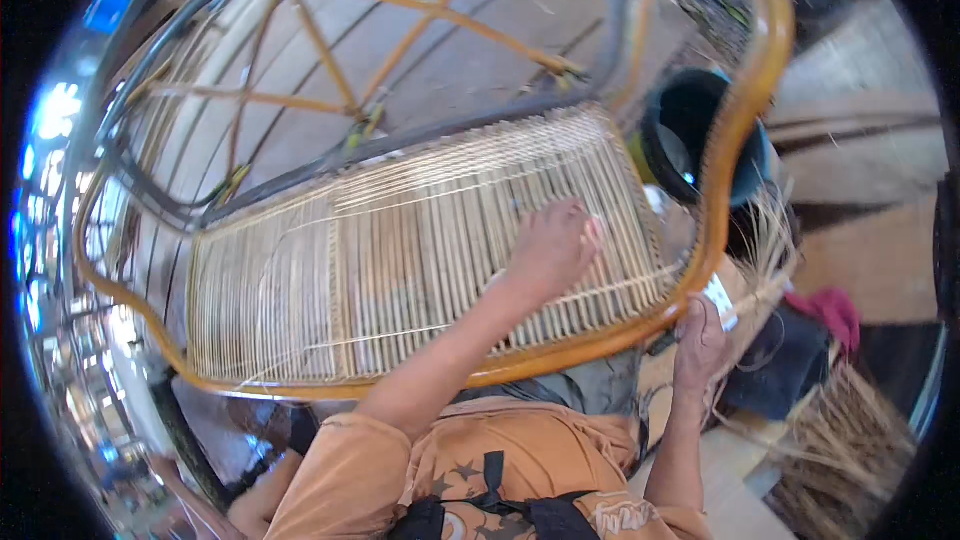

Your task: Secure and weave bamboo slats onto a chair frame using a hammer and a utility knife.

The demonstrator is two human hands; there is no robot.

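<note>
A rattan bench frame (560, 352) of glossy orange-brown poles lies across in front of me. Its seat (400, 240) is a row of close-set thin slats, with pale cane strands (440, 180) running lengthwise over the far part and a few along the near edge. My left hand (555, 250) reaches over the right half of the seat, its fingers curled together just above or on the slats. Whatever they pinch is hidden. At the near right corner, my right hand (702, 342) grips the curved outer rail, thumb up, its other fingers mostly out of sight.
Past the right armrest stands a dark bucket (690, 130). Loose cane strands (770, 240) fan out beside the right corner. Farther right are a pink cloth (828, 318) and a bundle of fibres (845, 450). Crossed poles (430, 10) form the backrest above a plank floor.
</note>
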